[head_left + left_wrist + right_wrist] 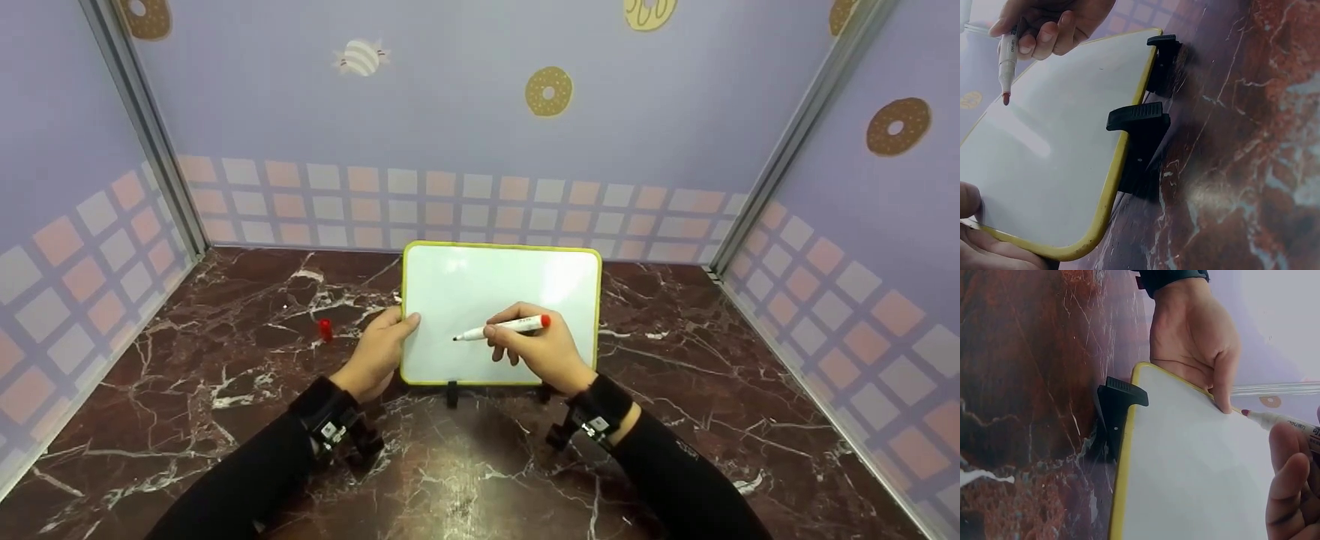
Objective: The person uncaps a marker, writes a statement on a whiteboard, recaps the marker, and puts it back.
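Observation:
A small whiteboard (465, 285) with a yellow frame leans upright on a black stand (1143, 129), and its surface shows no writing. My left hand (379, 349) grips its left edge, thumb on the front face and the other fingers behind the board, mostly hidden. Between the thumb and fingers of my right hand (544, 345) is a white marker (502, 327) with a red end. Its uncapped tip points left, in front of the board's lower left part. In the left wrist view the marker tip (1006, 99) looks reddish and stands off the board's surface.
A red marker cap (325, 329) stands on the dark red marbled table (247, 427), left of my left hand. Behind the board rises a lilac wall (450, 120) with printed sweets and checks. Side walls close in the table at left and right.

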The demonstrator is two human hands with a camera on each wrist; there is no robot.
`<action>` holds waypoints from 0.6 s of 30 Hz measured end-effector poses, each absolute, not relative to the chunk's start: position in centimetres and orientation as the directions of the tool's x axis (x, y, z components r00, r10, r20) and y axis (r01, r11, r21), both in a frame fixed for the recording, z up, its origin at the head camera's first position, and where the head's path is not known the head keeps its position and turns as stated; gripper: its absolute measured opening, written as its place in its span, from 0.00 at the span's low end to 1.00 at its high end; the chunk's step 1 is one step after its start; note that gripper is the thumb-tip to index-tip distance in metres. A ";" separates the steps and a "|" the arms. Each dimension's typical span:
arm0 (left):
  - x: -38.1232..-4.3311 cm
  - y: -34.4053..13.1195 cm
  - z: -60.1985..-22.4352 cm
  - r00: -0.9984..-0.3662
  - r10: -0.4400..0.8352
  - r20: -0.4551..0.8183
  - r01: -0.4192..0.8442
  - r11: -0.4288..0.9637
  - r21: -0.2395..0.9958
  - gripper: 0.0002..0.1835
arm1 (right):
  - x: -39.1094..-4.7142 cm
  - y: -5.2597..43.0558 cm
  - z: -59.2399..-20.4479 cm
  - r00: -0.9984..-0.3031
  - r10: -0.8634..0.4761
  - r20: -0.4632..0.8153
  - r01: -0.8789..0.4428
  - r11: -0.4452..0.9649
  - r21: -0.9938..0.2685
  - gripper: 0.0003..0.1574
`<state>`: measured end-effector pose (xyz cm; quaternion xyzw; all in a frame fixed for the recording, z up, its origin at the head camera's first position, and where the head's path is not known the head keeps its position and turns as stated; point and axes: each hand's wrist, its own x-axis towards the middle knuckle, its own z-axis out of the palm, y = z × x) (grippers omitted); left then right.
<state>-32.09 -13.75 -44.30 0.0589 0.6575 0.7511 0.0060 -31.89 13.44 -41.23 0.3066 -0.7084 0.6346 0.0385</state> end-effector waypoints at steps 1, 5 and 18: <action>-32.1 -13.7 -44.3 -0.992 0.094 0.081 0.068 -0.141 0.988 0.17 | -31.9 13.4 -41.2 -0.809 -0.385 0.445 -0.485 0.009 -0.874 0.09; -32.1 -13.7 -44.5 -0.987 0.133 0.086 0.066 -0.153 0.986 0.18 | -32.0 13.5 -41.3 -0.807 -0.384 0.448 -0.491 0.017 -0.871 0.09; -32.3 -13.7 -45.0 -0.976 0.197 0.093 0.055 -0.188 0.981 0.20 | -32.2 13.5 -41.1 -0.796 -0.388 0.465 -0.510 0.016 -0.860 0.09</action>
